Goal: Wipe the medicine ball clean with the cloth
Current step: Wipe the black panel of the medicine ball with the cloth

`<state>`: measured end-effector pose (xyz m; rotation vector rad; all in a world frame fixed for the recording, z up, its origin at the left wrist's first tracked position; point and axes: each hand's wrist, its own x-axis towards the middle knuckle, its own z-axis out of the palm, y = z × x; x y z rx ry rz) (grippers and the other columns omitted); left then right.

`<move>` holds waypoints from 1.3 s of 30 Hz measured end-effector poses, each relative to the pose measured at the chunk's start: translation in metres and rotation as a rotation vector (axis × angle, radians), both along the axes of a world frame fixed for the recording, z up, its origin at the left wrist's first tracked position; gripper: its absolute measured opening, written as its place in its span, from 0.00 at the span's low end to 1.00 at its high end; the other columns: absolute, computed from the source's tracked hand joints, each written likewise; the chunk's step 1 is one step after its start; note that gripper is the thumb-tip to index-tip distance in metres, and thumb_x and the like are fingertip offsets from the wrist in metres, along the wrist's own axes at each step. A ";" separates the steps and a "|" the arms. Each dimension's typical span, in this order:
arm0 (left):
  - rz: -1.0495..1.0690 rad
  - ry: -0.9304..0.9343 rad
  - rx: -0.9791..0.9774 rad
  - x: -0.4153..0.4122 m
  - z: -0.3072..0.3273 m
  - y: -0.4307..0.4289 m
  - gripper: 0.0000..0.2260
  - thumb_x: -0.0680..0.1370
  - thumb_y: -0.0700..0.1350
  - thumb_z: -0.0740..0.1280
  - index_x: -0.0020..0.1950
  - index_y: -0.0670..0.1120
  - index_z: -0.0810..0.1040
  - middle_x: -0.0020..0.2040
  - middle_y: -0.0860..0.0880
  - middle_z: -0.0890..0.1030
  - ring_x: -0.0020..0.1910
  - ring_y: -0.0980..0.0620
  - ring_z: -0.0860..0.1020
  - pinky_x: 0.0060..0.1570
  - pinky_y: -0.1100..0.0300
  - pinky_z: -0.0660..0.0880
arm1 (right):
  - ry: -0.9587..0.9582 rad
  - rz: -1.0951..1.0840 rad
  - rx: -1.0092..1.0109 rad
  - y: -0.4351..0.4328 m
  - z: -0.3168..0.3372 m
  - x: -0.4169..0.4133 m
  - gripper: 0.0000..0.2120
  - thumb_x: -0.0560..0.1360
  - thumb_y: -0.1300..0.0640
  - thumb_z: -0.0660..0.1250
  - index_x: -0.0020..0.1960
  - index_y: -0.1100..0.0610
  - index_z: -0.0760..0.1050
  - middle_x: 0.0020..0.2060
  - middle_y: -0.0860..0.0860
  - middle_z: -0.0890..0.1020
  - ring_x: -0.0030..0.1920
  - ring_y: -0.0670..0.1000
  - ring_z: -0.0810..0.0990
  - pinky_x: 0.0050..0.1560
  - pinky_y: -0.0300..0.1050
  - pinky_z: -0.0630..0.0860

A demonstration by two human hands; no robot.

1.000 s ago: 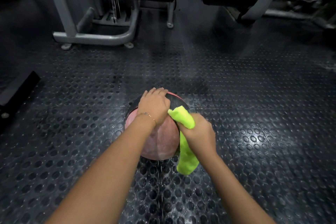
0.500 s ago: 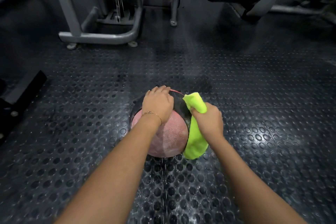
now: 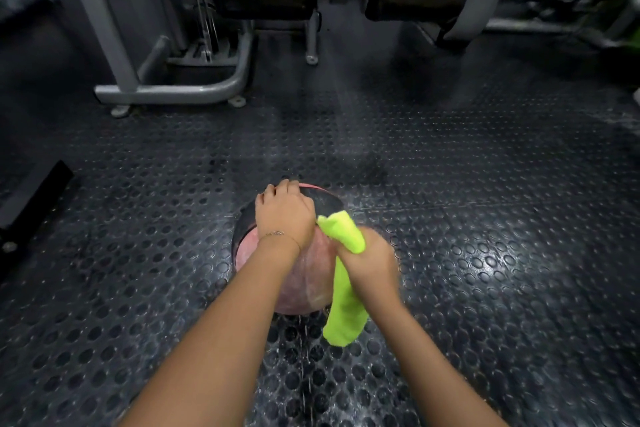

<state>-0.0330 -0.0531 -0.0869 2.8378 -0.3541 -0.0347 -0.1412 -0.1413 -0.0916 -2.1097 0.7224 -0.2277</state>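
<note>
The round pink-and-black medicine ball [image 3: 301,282] sits on the black studded rubber floor [image 3: 485,253]. The left hand [image 3: 284,215] lies flat over its top, fingers spread at 12 o'clock. The right hand [image 3: 370,260], at 3 o'clock, has fingers closed around the neon yellow-green cloth [image 3: 344,302], pressed against the ball's side. Grey gym machine frame [image 3: 173,94] stands well apart at 11 o'clock.

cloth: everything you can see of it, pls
The cloth is bright yellow-green, soft and fuzzy-looking, bunched into a long strip. The right hand grips its middle against the right side of the ball. One end sticks up beside the left hand; the other hangs down toward the floor.
</note>
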 end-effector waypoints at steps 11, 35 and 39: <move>-0.100 -0.023 0.019 -0.006 0.002 0.010 0.21 0.81 0.47 0.51 0.73 0.45 0.63 0.73 0.46 0.65 0.73 0.46 0.61 0.74 0.48 0.52 | -0.045 -0.186 0.190 -0.017 -0.010 0.003 0.08 0.70 0.52 0.70 0.37 0.55 0.76 0.32 0.52 0.77 0.36 0.56 0.74 0.37 0.47 0.69; 0.100 0.046 -0.036 -0.035 0.000 0.016 0.21 0.80 0.52 0.53 0.72 0.50 0.66 0.74 0.45 0.63 0.74 0.43 0.59 0.71 0.44 0.55 | 0.015 -0.122 0.084 -0.004 0.001 -0.008 0.08 0.70 0.51 0.68 0.39 0.56 0.76 0.37 0.56 0.79 0.41 0.59 0.77 0.39 0.46 0.68; 0.040 0.004 -0.065 -0.039 0.000 0.024 0.19 0.80 0.51 0.54 0.71 0.50 0.67 0.72 0.47 0.67 0.72 0.46 0.62 0.70 0.47 0.57 | 0.048 -0.137 0.108 -0.011 0.000 -0.002 0.09 0.70 0.51 0.68 0.36 0.54 0.73 0.35 0.56 0.78 0.41 0.59 0.78 0.40 0.48 0.71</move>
